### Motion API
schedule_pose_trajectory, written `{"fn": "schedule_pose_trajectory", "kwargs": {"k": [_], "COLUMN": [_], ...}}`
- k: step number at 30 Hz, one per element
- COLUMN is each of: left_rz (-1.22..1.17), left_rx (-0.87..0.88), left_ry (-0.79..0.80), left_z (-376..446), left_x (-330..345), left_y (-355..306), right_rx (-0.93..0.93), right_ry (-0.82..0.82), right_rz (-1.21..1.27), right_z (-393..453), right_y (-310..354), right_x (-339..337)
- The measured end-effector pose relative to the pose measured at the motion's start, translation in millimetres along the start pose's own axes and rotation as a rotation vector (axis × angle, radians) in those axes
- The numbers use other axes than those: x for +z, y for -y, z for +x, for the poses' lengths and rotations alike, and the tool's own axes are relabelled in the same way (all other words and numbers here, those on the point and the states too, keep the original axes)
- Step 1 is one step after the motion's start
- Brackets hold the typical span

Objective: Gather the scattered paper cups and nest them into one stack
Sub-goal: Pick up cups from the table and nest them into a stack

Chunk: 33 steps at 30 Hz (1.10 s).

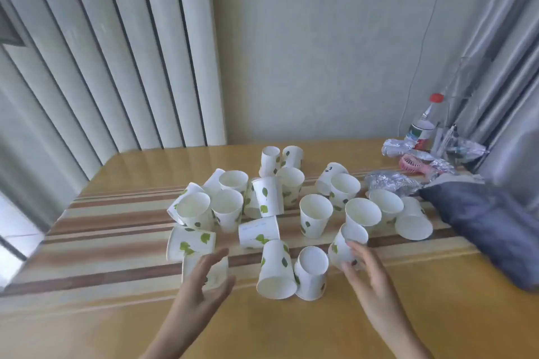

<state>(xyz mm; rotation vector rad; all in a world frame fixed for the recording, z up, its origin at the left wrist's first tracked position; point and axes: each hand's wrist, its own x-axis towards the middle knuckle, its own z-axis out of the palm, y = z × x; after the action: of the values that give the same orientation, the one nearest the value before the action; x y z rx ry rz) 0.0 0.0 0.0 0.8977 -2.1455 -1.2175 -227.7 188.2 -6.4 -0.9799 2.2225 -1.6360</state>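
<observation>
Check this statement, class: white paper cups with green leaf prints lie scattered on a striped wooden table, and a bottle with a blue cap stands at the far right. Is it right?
Not quite. In the head view the bottle has a red cap, not blue. The rest holds: leaf-printed paper cups lie scattered on the striped wooden table, and the bottle stands at the far right.

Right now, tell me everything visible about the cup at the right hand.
The cup is white paper printed with green leaves, one showing on its left side. It is tilted, its open mouth facing up and away from the camera, the inside plain white and empty. The right hand touches its near side with thumb and fingertips, not yet closed around it. It sits low over the striped wooden table, just in front of an upright cup; whether they touch is unclear.
</observation>
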Motion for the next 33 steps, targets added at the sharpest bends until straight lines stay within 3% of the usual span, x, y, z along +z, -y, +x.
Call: {"fn": "schedule_pose_trajectory", "kwargs": {"k": [6,17,21,24,26,30,33], "left_rz": [0.003,-0.013,-0.097,-0.291,-0.365,-0.428,-0.459], "left_rx": [0.142,0.172,0.14,0.035,0.007,-0.008,-0.015], "left_ry": [0.017,0.102,0.195,0.259,0.269,0.217,0.187], "left_z": [-19,-79,-83,-83,-81,-79,-78], "left_x": [29,32,49,60,64,66,65], "left_y": [21,-2,-22,-33,-36,-30,-18], "right_rx": [-0.123,-0.128,-0.017,0.181,0.252,0.274,0.283], "right_ry": [0.25,0.012,-0.018,0.05,0.098,0.215,0.382], "right_rz": [-0.257,-0.072,0.239,0.657,0.787,0.72,0.524], "right_z": [-3,-58,-89,-101,-104,-107,-112], "right_y": [-13,20,24,24,22,17,11], "right_x": [50,32,26,30,34,35,39]}}
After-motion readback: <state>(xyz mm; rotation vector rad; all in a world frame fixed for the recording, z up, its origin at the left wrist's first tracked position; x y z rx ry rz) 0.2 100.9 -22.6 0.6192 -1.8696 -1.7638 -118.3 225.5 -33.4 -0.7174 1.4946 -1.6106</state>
